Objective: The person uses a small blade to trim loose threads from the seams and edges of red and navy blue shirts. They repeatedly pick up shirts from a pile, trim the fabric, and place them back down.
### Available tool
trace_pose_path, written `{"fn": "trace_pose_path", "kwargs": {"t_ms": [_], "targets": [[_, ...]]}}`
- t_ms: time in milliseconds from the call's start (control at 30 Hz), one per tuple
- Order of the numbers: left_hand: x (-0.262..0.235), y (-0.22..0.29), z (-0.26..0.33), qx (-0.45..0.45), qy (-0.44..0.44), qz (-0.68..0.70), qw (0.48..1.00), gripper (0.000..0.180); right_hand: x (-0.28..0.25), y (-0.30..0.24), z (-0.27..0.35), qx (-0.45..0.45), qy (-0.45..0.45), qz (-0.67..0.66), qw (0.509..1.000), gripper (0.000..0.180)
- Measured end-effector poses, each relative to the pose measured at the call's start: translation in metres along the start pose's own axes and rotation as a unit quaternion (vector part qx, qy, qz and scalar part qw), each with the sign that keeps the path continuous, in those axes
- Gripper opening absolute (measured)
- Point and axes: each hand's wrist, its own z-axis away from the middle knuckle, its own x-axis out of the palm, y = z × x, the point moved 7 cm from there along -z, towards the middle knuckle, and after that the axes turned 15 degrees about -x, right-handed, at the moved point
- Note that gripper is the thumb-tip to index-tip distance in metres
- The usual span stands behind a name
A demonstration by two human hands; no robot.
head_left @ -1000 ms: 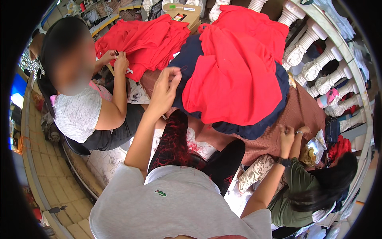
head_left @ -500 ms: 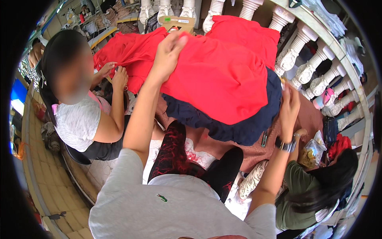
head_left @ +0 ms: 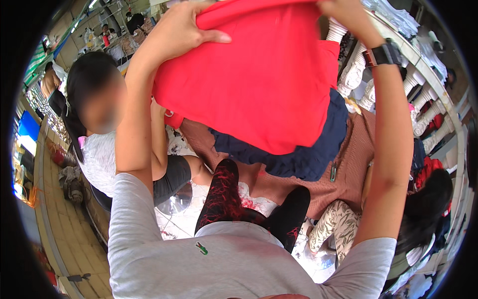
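A large piece of red cloth (head_left: pixel 249 89) hangs raised before me, its top edge pulled taut between my hands. My left hand (head_left: pixel 179 32) is closed on the upper left of that edge, thumb in front and fingers partly hidden behind the fabric. At the upper right, my right hand (head_left: pixel 348 17) pinches the other end; its fingertips are slightly smeared and cut by the frame's top. Under the red cloth's lower part lies a dark navy cloth (head_left: pixel 318 167) with a ruffled edge. Both are over a brown textured cover (head_left: pixel 356 149).
Small green thread snips (head_left: pixel 333 172) lie on the cover, right of the navy cloth. A co-worker (head_left: pixel 97 144) sits close at my left, another person (head_left: pixel 428 214) at my right. White balusters (head_left: pixel 353 74) line the far right side.
Both hands have risen away from me, lifting the red cloth and stretching its edge. My right hand, formerly beside the navy cloth, now grips the red one.
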Motion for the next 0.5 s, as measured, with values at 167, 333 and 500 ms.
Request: {"fn": "trace_pose_path", "kwargs": {"t_ms": [167,333,500], "targets": [[-0.049,-0.051,0.023,0.034,-0.213,0.316,0.924,0.037,-0.01,-0.004,0.024,0.248,-0.241,-0.214,0.914,0.009],[0.007,-0.155,0.066,-0.071,-0.091,0.618,0.777,0.044,-0.061,-0.009,0.01,0.259,0.037,-0.374,0.89,0.024],[0.055,-0.164,0.136,-0.103,-0.113,0.734,0.661,0.048,-0.075,0.004,0.067,0.417,0.075,-0.421,0.802,0.044]]}}
